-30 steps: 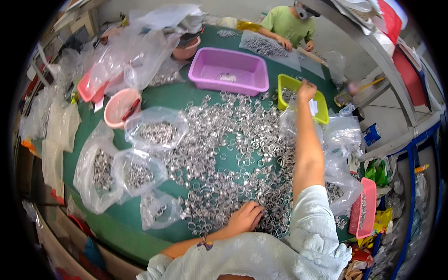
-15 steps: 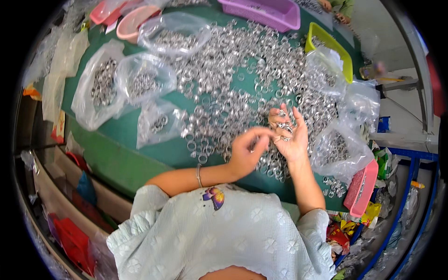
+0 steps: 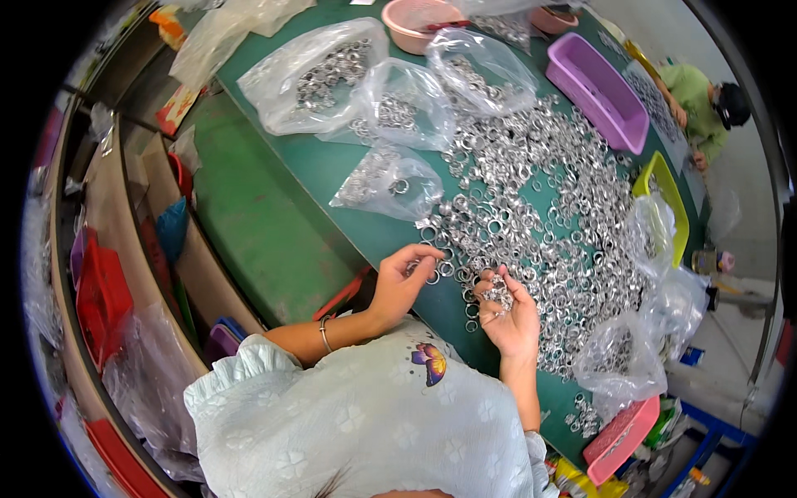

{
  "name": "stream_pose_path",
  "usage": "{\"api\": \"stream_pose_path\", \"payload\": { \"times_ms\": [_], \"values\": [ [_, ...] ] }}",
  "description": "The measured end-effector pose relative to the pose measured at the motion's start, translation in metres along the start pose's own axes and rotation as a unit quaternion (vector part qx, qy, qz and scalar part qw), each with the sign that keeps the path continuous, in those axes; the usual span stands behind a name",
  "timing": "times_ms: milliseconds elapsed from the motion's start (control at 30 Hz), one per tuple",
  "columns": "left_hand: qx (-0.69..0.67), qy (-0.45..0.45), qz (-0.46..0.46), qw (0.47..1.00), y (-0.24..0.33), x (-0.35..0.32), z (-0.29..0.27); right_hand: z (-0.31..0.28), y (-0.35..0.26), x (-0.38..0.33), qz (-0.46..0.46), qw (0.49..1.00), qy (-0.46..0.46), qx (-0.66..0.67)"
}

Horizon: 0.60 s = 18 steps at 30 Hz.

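Note:
A wide heap of small silver metal rings point(image 3: 540, 199) covers the green table point(image 3: 332, 178). My left hand point(image 3: 403, 282) rests at the heap's near edge, fingers curled over a few rings. My right hand point(image 3: 506, 311) is cupped palm up beside it and holds a small cluster of rings. Clear plastic bags of rings point(image 3: 390, 178) lie just beyond my left hand.
More ring bags point(image 3: 320, 75) sit at the far left, a purple tray point(image 3: 598, 91) and a yellow-green tray point(image 3: 664, 203) farther off, pink bowls point(image 3: 415, 21) at the back. A pink tray point(image 3: 623, 440) and empty bags point(image 3: 631, 357) lie right. Another person point(image 3: 701, 104) sits across.
My right arm came back from the yellow-green tray to the near edge of the heap. Both hands now work close together, and the view has tilted down toward me.

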<state>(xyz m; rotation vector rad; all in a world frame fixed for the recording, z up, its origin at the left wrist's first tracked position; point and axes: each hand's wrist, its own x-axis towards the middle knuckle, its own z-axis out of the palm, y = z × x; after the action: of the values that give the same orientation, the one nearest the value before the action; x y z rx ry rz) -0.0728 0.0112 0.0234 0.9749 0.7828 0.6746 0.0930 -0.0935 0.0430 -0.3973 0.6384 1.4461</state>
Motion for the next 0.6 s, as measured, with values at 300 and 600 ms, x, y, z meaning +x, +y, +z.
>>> {"api": "stream_pose_path", "payload": {
  "times_ms": [300, 600],
  "values": [
    [0.124, 0.123, 0.213, 0.961, -0.016, 0.021, -0.024, 0.052, 0.011, 0.011, -0.06, 0.994, 0.046, -0.084],
    [0.239, 0.097, 0.328, 0.909, -0.022, 0.029, -0.021, 0.075, -0.001, 0.053, -0.138, 0.965, 0.013, -0.22]
  ]
}}
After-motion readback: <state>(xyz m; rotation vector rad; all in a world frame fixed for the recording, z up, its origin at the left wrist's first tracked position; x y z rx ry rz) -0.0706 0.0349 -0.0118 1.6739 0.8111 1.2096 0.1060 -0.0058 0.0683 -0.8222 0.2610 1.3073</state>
